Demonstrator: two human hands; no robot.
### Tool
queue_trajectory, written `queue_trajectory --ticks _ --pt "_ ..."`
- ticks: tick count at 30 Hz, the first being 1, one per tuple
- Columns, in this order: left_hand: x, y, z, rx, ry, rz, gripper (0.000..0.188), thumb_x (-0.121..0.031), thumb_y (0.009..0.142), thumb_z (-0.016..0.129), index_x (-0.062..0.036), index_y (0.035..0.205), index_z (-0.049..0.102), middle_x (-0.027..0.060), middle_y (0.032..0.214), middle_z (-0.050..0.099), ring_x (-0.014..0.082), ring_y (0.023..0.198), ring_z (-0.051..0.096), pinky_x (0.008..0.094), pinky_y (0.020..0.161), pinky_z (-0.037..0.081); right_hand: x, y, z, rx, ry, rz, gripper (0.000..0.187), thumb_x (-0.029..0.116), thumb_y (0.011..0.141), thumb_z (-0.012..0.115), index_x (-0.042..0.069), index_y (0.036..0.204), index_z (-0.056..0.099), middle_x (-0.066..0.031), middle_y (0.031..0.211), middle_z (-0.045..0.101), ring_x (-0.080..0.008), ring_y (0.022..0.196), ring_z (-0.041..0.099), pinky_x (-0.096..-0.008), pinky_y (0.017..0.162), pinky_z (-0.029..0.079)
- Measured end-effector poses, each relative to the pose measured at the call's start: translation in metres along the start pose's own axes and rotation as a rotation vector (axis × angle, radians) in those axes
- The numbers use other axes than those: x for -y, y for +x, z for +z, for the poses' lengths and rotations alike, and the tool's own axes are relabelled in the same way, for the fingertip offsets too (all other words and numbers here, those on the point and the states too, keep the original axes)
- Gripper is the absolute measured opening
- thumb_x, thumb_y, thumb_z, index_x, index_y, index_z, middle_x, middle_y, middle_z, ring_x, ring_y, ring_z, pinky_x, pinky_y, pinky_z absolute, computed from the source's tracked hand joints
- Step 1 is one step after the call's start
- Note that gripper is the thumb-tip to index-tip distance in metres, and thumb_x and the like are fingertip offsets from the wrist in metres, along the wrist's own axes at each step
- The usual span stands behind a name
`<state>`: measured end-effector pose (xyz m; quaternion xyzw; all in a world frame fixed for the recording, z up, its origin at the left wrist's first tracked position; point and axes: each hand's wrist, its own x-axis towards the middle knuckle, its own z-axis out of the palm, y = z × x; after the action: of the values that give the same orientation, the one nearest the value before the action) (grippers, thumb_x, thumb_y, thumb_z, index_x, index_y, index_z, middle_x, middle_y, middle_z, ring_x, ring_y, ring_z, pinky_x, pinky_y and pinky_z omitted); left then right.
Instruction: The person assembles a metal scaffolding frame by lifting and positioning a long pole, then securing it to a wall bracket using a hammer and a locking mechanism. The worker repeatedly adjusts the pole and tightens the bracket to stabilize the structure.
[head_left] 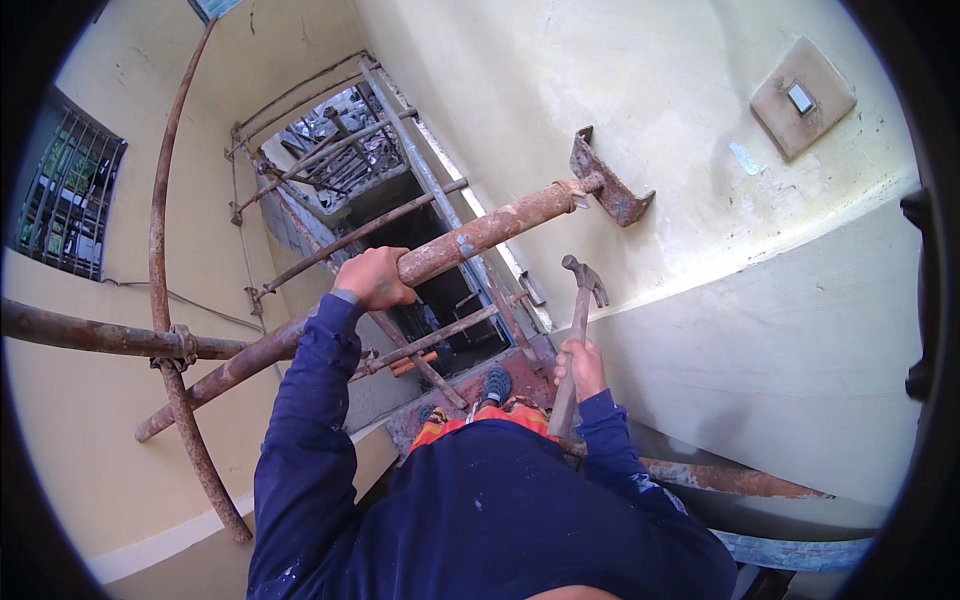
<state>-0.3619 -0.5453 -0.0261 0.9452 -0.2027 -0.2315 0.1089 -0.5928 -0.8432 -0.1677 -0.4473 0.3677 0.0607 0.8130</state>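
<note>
My left hand (374,279) is closed round a thick rusty scaffold pipe (490,222) that slants across in front of me from lower left to upper right. At its upper right end sits a rusty U-shaped bracket (612,180), close by the cream wall; whether it touches the wall I cannot tell. My right hand (581,367) grips a claw hammer (580,310) by its wooden handle. The hammer's metal head points up, below the bracket and apart from the pipe.
A rusty upright pole (160,220) and a horizontal pipe (80,333) meet at a clamp (180,346) on the left. Scaffold frames (405,150) surround a dark drop ahead. A barred window (68,190) is at left, a wall switch (800,98) at right. My feet stand on a reddish ledge (535,370).
</note>
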Motion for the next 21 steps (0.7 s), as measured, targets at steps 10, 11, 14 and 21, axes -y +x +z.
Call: queue_trajectory --ticks 10,11,14,21 --pt "-0.004 0.001 -0.003 0.002 -0.015 0.007 0.061 -0.029 0.062 0.076 -0.0128 0.120 0.071 0.0192 0.104 0.075 0.0377 0.098 0.071 0.0443 0.089 0.055 0.007 -0.007 0.128 -0.063 0.655 -0.330 0.028 0.025 0.100 0.061 0.015 0.078 0.045 0.0038 0.061 0.042 -0.0110 0.052 0.044 -0.0354 0.057 0.048" --pt "-0.005 0.003 -0.005 0.008 -0.013 0.009 0.061 -0.029 0.062 0.076 -0.0129 0.120 0.071 0.0191 0.103 0.075 0.0376 0.097 0.071 0.0443 0.089 0.055 0.019 -0.008 0.136 0.051 0.735 -0.237 0.028 0.026 0.099 0.061 0.017 0.078 0.045 0.0058 0.060 0.040 -0.0093 0.051 0.042 -0.0343 0.057 0.046" --pt "-0.003 0.002 -0.002 0.032 -0.026 0.006 0.061 -0.029 0.062 0.076 -0.0133 0.120 0.071 0.0190 0.103 0.075 0.0371 0.097 0.071 0.0442 0.089 0.056 0.045 -0.010 0.148 0.266 0.714 -0.057 0.025 0.025 0.098 0.059 0.019 0.080 0.043 0.0081 0.060 0.038 -0.0068 0.051 0.040 -0.0313 0.058 0.044" --pt "-0.006 0.002 0.003 -0.034 -0.028 0.047 0.059 -0.026 0.063 0.077 -0.0061 0.117 0.070 0.0213 0.096 0.074 0.0369 0.091 0.072 0.0430 0.083 0.055 0.033 -0.021 0.141 0.167 0.922 -0.073 0.030 0.023 0.097 0.061 0.019 0.073 0.044 0.0068 0.061 0.040 -0.0089 0.053 0.042 -0.0343 0.062 0.046"
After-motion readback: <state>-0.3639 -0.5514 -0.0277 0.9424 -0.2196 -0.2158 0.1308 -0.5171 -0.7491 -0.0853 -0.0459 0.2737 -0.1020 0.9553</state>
